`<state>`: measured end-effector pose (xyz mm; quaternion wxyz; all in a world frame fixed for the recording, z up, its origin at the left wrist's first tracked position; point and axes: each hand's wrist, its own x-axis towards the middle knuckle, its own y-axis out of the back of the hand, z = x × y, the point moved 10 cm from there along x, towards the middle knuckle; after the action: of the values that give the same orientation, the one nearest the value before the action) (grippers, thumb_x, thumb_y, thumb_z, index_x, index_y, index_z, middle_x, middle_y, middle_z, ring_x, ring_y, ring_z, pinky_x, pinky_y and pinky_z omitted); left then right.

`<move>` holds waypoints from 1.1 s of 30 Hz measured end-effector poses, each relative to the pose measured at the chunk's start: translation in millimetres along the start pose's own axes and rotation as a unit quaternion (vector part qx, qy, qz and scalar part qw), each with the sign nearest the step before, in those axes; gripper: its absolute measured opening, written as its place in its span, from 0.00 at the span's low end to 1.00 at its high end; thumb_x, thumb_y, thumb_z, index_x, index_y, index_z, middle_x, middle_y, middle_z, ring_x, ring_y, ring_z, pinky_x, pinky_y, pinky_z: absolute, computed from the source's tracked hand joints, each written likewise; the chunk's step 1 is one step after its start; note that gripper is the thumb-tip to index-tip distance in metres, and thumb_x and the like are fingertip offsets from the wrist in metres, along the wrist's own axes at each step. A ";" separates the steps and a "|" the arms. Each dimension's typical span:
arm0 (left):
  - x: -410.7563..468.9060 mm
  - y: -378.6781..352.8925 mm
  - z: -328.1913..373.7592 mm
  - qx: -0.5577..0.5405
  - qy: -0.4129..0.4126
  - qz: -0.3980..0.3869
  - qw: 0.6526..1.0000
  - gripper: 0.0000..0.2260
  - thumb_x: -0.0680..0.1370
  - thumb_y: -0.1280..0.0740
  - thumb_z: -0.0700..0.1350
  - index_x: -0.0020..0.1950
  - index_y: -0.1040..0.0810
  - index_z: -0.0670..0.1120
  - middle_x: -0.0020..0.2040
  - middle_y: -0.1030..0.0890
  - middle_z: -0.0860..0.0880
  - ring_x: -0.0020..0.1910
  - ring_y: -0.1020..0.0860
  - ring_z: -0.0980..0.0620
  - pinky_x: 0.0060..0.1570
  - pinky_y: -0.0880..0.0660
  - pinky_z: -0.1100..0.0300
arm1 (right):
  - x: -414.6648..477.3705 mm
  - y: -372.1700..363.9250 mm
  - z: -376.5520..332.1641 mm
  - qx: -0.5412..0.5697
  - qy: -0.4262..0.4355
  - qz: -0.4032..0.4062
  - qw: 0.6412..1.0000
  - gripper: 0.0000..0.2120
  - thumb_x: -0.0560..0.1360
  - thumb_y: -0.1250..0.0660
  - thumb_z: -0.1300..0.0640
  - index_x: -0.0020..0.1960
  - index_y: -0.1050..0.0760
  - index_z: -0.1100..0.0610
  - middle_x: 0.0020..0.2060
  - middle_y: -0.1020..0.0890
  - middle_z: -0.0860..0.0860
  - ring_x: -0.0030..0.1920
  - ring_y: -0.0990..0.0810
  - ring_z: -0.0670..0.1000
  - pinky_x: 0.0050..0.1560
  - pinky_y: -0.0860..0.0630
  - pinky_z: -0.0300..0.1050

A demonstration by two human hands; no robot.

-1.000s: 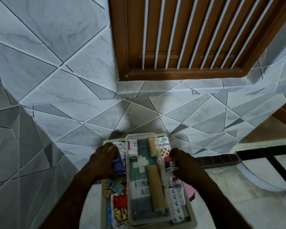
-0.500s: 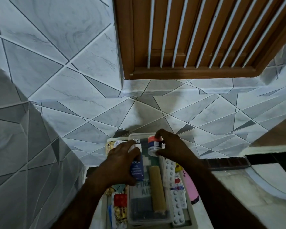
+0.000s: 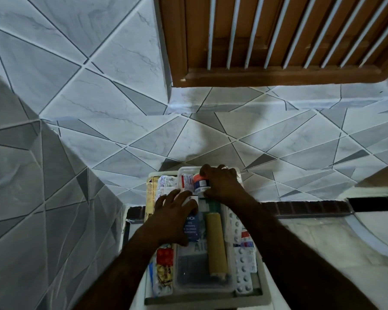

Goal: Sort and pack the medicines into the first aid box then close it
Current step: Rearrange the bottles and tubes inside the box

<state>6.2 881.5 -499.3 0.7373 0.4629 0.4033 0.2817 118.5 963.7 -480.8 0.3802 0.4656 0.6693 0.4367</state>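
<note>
The clear plastic first aid box (image 3: 202,285) lies open on a tray (image 3: 263,287) at the bottom centre. Inside it lies a tan bandage roll (image 3: 216,243). My left hand (image 3: 174,222) grips a blue medicine carton (image 3: 192,227) at the box's left side. My right hand (image 3: 222,183) holds a small white bottle with an orange cap (image 3: 201,183) at the box's far end, next to a small red-and-white packet (image 3: 187,181). Blister strips of white pills (image 3: 243,262) lie along the right of the box.
Red and gold sachets (image 3: 165,265) and more foil strips (image 3: 164,183) lie on the tray left of the box. A grey tiled wall rises right behind and to the left. A wooden louvred window (image 3: 278,36) is above. A pale counter (image 3: 323,242) stretches right.
My left hand has brought the blue carton from the tray's left into the box. My right hand carried the orange-capped bottle from the right side up to the box's far end.
</note>
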 end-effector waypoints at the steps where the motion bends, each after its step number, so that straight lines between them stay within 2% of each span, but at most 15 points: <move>1: 0.6 -1.5 0.3 0.010 0.001 0.001 1.000 0.35 0.63 0.24 0.58 0.65 0.36 0.57 0.78 0.48 0.50 0.77 0.56 0.43 0.74 0.55 0.40 | 1.0 -1.9 1.7 -0.003 -0.001 0.000 1.000 0.26 0.66 0.29 0.48 0.61 0.33 0.50 0.57 0.21 0.52 0.59 0.27 0.58 0.60 0.36 0.56; 6: 1.5 -12.3 -0.2 0.042 0.006 0.002 0.999 0.36 0.63 0.26 0.60 0.67 0.37 0.57 0.78 0.49 0.50 0.77 0.59 0.42 0.73 0.59 0.37 | 1.5 -13.1 8.0 -0.021 -0.004 0.000 1.000 0.27 0.66 0.30 0.45 0.61 0.33 0.50 0.57 0.21 0.52 0.60 0.28 0.58 0.59 0.37 0.56; 11: 0.4 -12.1 -1.0 0.062 0.000 0.050 0.997 0.35 0.64 0.28 0.59 0.67 0.37 0.57 0.77 0.43 0.49 0.78 0.57 0.42 0.72 0.61 0.37 | 0.6 -15.1 7.5 -0.025 0.003 0.007 1.000 0.22 0.67 0.31 0.45 0.58 0.30 0.50 0.56 0.21 0.51 0.59 0.26 0.57 0.57 0.38 0.53; 13: 0.1 -11.0 -1.4 0.075 -0.002 0.061 0.995 0.35 0.64 0.28 0.59 0.68 0.38 0.56 0.76 0.42 0.49 0.78 0.56 0.42 0.72 0.62 0.37 | -0.9 -15.5 7.1 -0.018 0.008 0.008 1.000 0.21 0.68 0.31 0.46 0.59 0.28 0.50 0.60 0.22 0.51 0.61 0.25 0.56 0.60 0.39 0.53; 16: -1.7 -9.1 -0.5 0.073 -0.006 0.083 0.994 0.36 0.64 0.28 0.59 0.69 0.37 0.55 0.76 0.40 0.47 0.78 0.54 0.41 0.71 0.63 0.37 | -5.0 -15.6 7.9 -0.025 0.005 0.017 1.000 0.24 0.70 0.30 0.47 0.65 0.28 0.50 0.69 0.29 0.53 0.66 0.29 0.56 0.68 0.42 0.55; 20: -3.8 -11.7 -2.7 0.072 -0.008 0.114 0.991 0.37 0.62 0.29 0.60 0.68 0.37 0.55 0.75 0.37 0.46 0.78 0.51 0.40 0.71 0.63 0.37 | -9.1 -14.9 4.0 -0.040 0.016 0.052 0.998 0.23 0.71 0.32 0.47 0.64 0.28 0.51 0.62 0.24 0.54 0.61 0.25 0.57 0.68 0.40 0.56; 25: -5.6 -20.4 -3.9 0.070 -0.001 0.125 0.990 0.38 0.62 0.30 0.61 0.69 0.36 0.54 0.76 0.37 0.45 0.78 0.49 0.40 0.71 0.62 0.39 | -10.9 -20.1 2.5 -0.055 0.009 0.060 0.997 0.21 0.72 0.34 0.46 0.64 0.28 0.49 0.61 0.23 0.52 0.61 0.24 0.56 0.70 0.42 0.57; 28: -9.6 -17.5 -6.0 0.026 -0.002 0.136 0.990 0.38 0.65 0.32 0.64 0.72 0.38 0.56 0.78 0.42 0.47 0.78 0.54 0.44 0.71 0.64 0.43 | -13.3 -9.7 8.7 0.018 -0.008 0.062 0.998 0.22 0.72 0.33 0.45 0.65 0.28 0.50 0.62 0.23 0.52 0.62 0.25 0.55 0.69 0.38 0.56; 30: -17.3 -7.1 -16.7 -0.080 0.031 0.145 0.986 0.35 0.69 0.32 0.64 0.73 0.38 0.57 0.78 0.45 0.53 0.77 0.53 0.50 0.74 0.58 0.45 | -20.7 14.7 21.5 0.124 -0.040 0.104 0.986 0.21 0.73 0.32 0.46 0.64 0.26 0.50 0.61 0.22 0.51 0.59 0.23 0.52 0.63 0.29 0.53; 32: -34.1 9.9 -44.5 -0.220 0.103 0.217 0.945 0.27 0.73 0.30 0.58 0.69 0.31 0.55 0.74 0.34 0.53 0.73 0.37 0.50 0.71 0.39 0.45 | -34.0 37.3 42.9 0.209 -0.079 0.150 0.963 0.16 0.75 0.31 0.51 0.62 0.24 0.51 0.57 0.19 0.50 0.52 0.21 0.48 0.56 0.24 0.45; 33: -44.0 12.0 -65.1 -0.285 0.152 0.253 0.912 0.22 0.74 0.30 0.55 0.67 0.28 0.53 0.69 0.28 0.51 0.67 0.29 0.49 0.65 0.29 0.46 | -41.7 44.7 55.5 0.233 -0.102 0.168 0.953 0.14 0.75 0.31 0.53 0.60 0.23 0.52 0.54 0.18 0.50 0.50 0.20 0.46 0.52 0.23 0.39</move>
<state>-72.7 881.4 -489.7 0.6715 0.2714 0.2824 0.6291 193.9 944.9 -452.9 0.2483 0.6887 0.6223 0.2769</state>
